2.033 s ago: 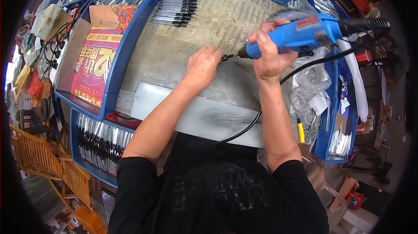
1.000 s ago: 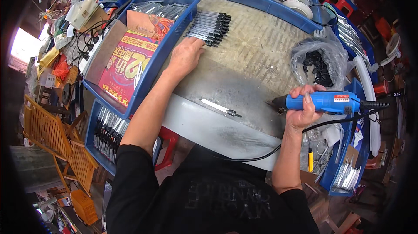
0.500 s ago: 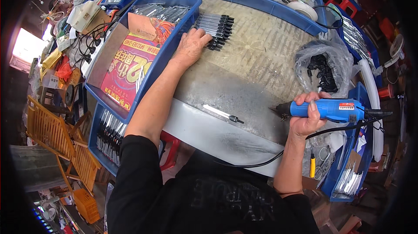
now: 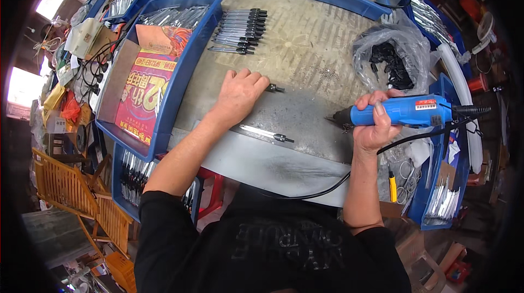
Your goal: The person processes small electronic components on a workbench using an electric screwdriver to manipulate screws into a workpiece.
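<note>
The left hand [image 4: 237, 95] lies palm down on the grey worktop [image 4: 305, 47], its fingers [image 4: 252, 80] close together over a slim metal piece with a black end [image 4: 274, 88]; only that black end shows past the fingertips, so whether the fingers pinch it or merely cover it cannot be told. A second slim metal piece with a black end [image 4: 266, 133] lies loose on the worktop just below the left hand, near the front metal edge. The right hand [image 4: 373, 124] is wrapped firmly around a blue corded power screwdriver [image 4: 401, 112], held roughly level above the worktop with its dark tip pointing left, well apart from both pieces. A row of like pieces [image 4: 239, 31] lies side by side farther back on the worktop. A clear bag of small black parts [image 4: 388, 61] sits behind the right hand. A blue tray [image 4: 188, 69] holding a red printed box [image 4: 142, 96] stands to the left.
</note>
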Action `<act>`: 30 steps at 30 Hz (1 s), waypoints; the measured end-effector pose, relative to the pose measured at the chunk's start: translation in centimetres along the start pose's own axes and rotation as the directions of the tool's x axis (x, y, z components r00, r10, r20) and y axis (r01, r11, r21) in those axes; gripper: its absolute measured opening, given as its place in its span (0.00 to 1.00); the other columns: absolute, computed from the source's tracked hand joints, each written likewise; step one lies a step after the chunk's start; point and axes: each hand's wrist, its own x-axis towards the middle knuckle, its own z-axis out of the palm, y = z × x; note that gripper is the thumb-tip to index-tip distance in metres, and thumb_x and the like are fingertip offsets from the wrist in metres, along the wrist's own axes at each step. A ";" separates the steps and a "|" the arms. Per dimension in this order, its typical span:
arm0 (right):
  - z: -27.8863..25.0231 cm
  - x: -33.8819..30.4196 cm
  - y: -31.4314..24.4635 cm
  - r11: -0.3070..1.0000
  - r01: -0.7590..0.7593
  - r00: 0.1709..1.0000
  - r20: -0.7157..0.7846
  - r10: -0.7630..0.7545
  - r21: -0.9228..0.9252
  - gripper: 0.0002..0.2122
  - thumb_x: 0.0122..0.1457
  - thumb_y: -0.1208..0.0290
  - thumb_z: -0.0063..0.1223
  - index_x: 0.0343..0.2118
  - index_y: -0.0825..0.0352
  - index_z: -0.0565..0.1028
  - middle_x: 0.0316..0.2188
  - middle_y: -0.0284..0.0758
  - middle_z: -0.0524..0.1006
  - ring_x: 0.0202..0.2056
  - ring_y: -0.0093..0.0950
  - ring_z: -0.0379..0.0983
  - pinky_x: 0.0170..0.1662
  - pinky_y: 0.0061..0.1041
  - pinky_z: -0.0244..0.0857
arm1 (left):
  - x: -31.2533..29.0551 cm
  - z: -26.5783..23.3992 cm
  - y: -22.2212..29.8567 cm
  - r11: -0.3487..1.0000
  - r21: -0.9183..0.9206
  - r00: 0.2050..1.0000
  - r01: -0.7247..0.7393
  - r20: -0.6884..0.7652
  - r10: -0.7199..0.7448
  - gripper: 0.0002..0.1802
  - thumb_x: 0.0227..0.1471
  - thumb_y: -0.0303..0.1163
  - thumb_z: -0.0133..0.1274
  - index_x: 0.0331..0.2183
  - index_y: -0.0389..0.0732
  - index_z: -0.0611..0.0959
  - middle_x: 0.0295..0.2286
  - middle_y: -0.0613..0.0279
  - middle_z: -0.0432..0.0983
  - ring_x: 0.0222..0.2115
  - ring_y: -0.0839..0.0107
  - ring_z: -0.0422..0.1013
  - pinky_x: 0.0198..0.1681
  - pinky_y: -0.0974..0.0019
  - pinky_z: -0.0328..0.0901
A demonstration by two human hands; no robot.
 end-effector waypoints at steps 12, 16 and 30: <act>0.0 0.0 0.2 1.000 0.002 1.000 -0.010 -0.002 -0.006 0.21 0.40 0.79 0.49 0.41 0.72 0.58 0.23 0.37 0.65 0.20 0.28 0.66 0.24 0.27 0.63 | -0.6 0.9 -0.2 0.938 -0.318 0.988 0.139 -0.015 -0.151 0.07 0.38 0.32 0.54 0.26 0.44 0.76 0.26 0.69 0.70 0.32 0.69 0.65 0.34 0.63 0.56; -0.1 0.0 0.3 1.000 0.000 1.000 -0.009 0.000 0.006 0.23 0.40 0.79 0.49 0.42 0.72 0.57 0.23 0.37 0.64 0.20 0.27 0.66 0.24 0.26 0.63 | -0.5 1.5 -0.1 0.943 -0.321 0.989 0.090 -0.080 -0.122 0.07 0.38 0.29 0.54 0.25 0.42 0.76 0.25 0.66 0.70 0.31 0.67 0.66 0.32 0.64 0.58; -0.4 0.1 0.7 1.000 0.002 1.000 -0.031 -0.001 0.019 0.21 0.40 0.80 0.49 0.40 0.73 0.59 0.24 0.37 0.64 0.19 0.27 0.65 0.22 0.25 0.64 | 2.1 2.4 3.5 0.911 -0.352 0.968 0.216 -0.046 -0.247 0.06 0.39 0.28 0.53 0.25 0.39 0.76 0.22 0.59 0.69 0.27 0.60 0.68 0.29 0.61 0.63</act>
